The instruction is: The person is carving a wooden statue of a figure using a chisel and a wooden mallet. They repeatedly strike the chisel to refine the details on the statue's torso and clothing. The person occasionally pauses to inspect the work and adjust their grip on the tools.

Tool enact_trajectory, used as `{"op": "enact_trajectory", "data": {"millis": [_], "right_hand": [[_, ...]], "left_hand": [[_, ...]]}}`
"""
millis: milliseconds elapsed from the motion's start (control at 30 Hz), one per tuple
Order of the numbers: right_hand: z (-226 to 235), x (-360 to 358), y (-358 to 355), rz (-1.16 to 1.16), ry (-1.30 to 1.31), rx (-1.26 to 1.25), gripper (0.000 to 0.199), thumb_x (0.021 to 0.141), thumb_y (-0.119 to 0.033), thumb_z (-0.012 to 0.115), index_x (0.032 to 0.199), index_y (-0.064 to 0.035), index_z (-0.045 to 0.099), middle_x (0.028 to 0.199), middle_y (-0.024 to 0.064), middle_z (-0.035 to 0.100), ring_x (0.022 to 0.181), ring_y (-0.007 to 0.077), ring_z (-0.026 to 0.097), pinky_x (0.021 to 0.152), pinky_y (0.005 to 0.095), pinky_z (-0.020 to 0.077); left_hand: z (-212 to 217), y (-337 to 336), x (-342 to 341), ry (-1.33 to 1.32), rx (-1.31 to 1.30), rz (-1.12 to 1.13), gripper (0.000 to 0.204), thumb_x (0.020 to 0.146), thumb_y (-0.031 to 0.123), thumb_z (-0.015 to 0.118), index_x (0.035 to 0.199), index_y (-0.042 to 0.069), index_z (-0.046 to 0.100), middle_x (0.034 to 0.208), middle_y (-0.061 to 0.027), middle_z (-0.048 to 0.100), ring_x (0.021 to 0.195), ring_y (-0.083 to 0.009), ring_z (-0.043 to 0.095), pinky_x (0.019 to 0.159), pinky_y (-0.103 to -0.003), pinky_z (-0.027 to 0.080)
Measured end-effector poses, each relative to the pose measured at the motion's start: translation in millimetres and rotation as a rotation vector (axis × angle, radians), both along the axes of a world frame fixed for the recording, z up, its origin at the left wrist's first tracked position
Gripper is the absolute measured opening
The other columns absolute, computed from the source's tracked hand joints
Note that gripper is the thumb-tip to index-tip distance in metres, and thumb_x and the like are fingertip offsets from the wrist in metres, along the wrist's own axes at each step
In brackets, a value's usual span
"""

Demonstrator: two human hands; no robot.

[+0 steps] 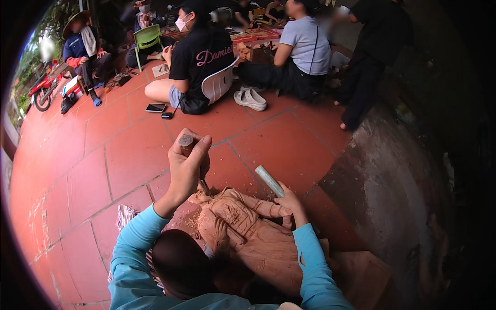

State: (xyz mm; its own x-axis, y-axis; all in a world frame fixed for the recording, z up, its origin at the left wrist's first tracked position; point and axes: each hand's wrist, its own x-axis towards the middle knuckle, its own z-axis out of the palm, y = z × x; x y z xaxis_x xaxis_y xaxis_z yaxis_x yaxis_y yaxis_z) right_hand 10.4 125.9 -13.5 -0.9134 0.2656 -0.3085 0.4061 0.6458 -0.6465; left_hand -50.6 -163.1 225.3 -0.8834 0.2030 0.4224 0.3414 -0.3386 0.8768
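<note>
A carved wooden figure (253,222) in a robe lies on its back below me, with loose shavings on its chest. My left hand (187,165) is closed around a chisel (186,140), whose round butt end points up toward me. The chisel's thin lower part comes down at the figure's head, where the hand partly hides it. In my right hand (292,204), beside the figure's arm, is a pale greenish cylindrical bar (269,181), tilted up to the left. Bar and chisel are apart.
Wood chips and a striped cloth (125,216) lie on the red tile floor (134,165) to the left. Ahead, a person in black (199,64) sits by a white chair (219,82). White shoes (250,98) and a phone (155,107) rest nearby. Other people sit farther back.
</note>
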Motion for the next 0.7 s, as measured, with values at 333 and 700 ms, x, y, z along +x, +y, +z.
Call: {"op": "enact_trajectory", "data": {"millis": [333, 700], "right_hand": [[11.9, -2.0, 1.3, -0.019, -0.136, 0.091, 0.072, 0.074, -0.024, 0.066, 0.137, -0.0281, 0.031, 0.110, 0.0201, 0.059, 0.103, 0.0372, 0.055, 0.087, 0.0440, 0.0447], [25.8, -11.5, -3.0, 0.015, -0.175, 0.172, 0.068, 0.079, -0.023, 0.063, 0.137, -0.0334, 0.029, 0.097, 0.0169, 0.064, 0.087, 0.0361, 0.062, 0.077, 0.0462, 0.0496]], "left_hand": [[-62.6, 85.8, -73.5, -0.168, 0.031, -0.215, 0.030, 0.090, 0.017, 0.054, 0.071, 0.013, 0.031, 0.045, 0.0030, 0.029, 0.030, -0.0069, 0.025, 0.028, -0.023, 0.022], [-169.0, 73.8, -111.6, -0.972, 0.280, -0.235, 0.032, 0.091, 0.038, 0.050, 0.070, 0.017, 0.039, 0.046, 0.0058, 0.022, 0.033, -0.0050, 0.018, 0.030, -0.020, 0.017]]}}
